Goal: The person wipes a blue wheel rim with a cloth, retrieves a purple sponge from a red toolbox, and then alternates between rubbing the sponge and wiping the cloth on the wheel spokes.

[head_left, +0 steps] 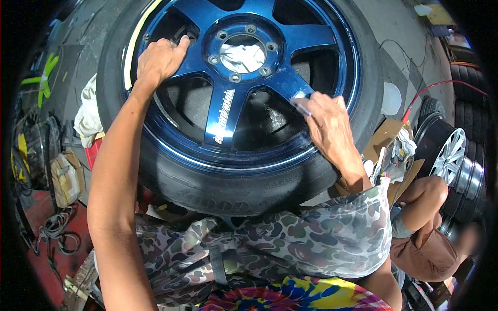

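Observation:
A blue spoked wheel rim (290, 36) with a black tire (228, 194) around it lies in front of me. White lettering runs along the lower spoke, and white cloth (243, 58) shows through the centre hole. My left hand (163, 59) grips the upper left spoke, its fingertips partly hidden behind the edge. My right hand (328, 122) is closed on a small pale piece (302, 105) at the lower right spoke, where a whitish patch shows. A yellow strip (136, 44) follows the rim's left edge.
Another person (428, 223) sits at the right, near silver wheels (450, 155) and stacked tires (469, 111). A cardboard box (381, 140) and red hose (436, 83) are right of the tire. At left are white cloth (87, 116), green gloves (46, 78) and coiled cable (59, 230).

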Motion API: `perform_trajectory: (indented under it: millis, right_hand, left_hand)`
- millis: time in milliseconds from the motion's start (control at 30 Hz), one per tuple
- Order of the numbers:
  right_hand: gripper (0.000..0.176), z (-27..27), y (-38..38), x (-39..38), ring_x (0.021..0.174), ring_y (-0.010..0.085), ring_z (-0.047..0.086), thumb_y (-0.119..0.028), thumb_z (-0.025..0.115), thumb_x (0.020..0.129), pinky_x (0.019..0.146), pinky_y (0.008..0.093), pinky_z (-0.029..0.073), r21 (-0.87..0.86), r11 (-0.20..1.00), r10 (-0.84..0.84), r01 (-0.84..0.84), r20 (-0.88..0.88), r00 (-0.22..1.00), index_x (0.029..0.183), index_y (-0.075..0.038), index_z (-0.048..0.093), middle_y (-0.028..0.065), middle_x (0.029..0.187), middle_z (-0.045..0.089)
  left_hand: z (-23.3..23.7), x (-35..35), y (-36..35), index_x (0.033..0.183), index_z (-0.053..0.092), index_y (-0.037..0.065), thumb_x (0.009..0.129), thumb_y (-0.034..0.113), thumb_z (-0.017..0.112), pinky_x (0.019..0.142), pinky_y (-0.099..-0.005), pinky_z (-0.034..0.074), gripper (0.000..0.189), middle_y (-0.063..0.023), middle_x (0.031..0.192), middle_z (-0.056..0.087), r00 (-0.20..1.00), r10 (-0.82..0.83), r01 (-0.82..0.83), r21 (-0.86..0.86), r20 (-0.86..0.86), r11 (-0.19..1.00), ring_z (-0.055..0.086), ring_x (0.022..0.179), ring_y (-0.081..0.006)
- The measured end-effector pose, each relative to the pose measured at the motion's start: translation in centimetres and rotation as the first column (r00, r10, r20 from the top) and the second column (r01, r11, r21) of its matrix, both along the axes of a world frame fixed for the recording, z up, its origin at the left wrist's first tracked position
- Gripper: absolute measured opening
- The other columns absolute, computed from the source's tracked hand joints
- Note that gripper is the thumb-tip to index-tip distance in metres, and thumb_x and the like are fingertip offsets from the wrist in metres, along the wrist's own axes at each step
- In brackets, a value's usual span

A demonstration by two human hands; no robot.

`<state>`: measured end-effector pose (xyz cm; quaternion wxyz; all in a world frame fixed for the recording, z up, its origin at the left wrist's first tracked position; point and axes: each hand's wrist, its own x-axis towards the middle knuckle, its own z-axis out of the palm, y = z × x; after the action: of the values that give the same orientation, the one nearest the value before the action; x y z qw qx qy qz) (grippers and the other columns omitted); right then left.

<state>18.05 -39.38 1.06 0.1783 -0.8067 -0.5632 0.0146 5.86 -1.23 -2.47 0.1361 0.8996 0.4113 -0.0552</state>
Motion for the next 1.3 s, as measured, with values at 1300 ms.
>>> perform_trajectory:
  millis: [1300]
  right_hand:
    - [0.044,0.8,-1.0,-0.3,0.092,0.0238,0.058,-0.003,0.074,0.084,0.084,0.0394,0.04,-0.1,0.986,0.136,-0.131,0.05,0.989,0.128,-0.008,0.07,0.0051,0.098,0.059]
  left_hand:
    - [-0.1,-0.2,0.7,0.111,0.081,0.0,0.098,0.064,0.048,0.101,-0.0518,0.054,0.073,-0.0317,0.113,0.075,0.999,-0.034,0.034,-0.017,0.0,0.999,0.071,0.113,-0.0469]
